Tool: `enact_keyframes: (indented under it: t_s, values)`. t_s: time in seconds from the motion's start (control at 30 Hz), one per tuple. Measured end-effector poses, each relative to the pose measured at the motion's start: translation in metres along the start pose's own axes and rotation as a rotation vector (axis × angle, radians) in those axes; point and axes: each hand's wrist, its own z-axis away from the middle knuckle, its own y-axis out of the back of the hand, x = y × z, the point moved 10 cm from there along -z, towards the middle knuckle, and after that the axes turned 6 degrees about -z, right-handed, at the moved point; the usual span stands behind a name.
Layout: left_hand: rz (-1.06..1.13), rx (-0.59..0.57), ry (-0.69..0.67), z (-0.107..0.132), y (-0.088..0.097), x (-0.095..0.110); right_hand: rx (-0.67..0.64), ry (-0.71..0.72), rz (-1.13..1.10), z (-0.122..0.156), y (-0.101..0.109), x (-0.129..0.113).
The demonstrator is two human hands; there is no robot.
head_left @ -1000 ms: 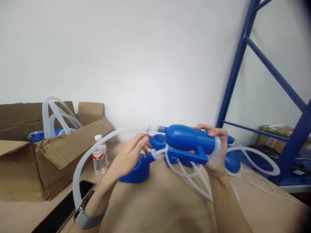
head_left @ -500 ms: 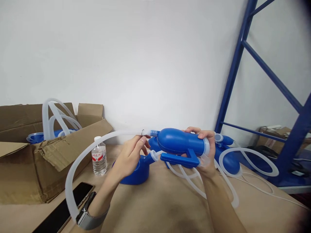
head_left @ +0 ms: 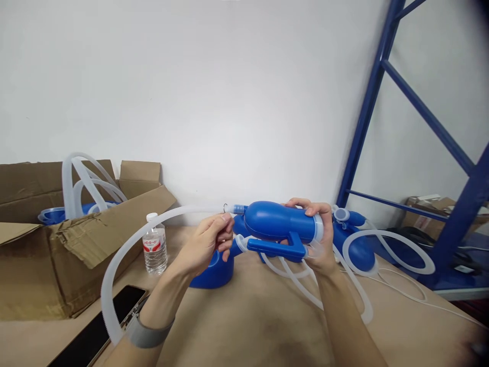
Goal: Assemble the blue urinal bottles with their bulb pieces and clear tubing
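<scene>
- Two hands on the job, and the right hand (head_left: 314, 235) is wrapped tight around one blue plastic bulb (head_left: 277, 224), fingers curled over the top beside its translucent collar (head_left: 318, 228).
- That bulb is up in the air over the table (head_left: 252, 316), a blue handle (head_left: 275, 246) running along its underside.
- The left hand (head_left: 208, 242) is pinched narrow right by one tiny wire hook (head_left: 225, 207); too small to tell if the fingertips really have it.
- One long translucent tube (head_left: 142, 229) sweeps from the bulb's nozzle, left and down toward the table's near edge.
- Two more blue vessels sit on the table: one (head_left: 214, 275) just behind the left hand, one (head_left: 357, 253) off to the right inside a tube loop (head_left: 405, 237).
- Far left corner: one cardboard box (head_left: 76, 275) holding a blue piece (head_left: 57, 217) and more tubing (head_left: 68, 188).
- Beside it, one water bottle (head_left: 155, 245) stands upright, one black phone (head_left: 95, 326) lies flat, and a grey band (head_left: 147, 331) circles the left wrist.
</scene>
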Motion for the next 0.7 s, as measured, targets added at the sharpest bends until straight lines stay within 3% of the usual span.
enact_keyframes:
  t_s: [0.17, 0.37, 0.7]
  values:
    - [0.011, 0.056, 0.012, -0.004, 0.002, -0.008, -0.043, 0.012, 0.023, 0.0, -0.004, -0.001]
    - [-0.427, 0.154, -0.09, 0.0, 0.011, 0.0, -0.066, 0.026, 0.05, -0.001, -0.007, -0.007]
    - [-0.651, 0.237, -0.131, 0.006, 0.019, 0.012, -0.044, 0.02, 0.071, -0.001, -0.005, -0.01]
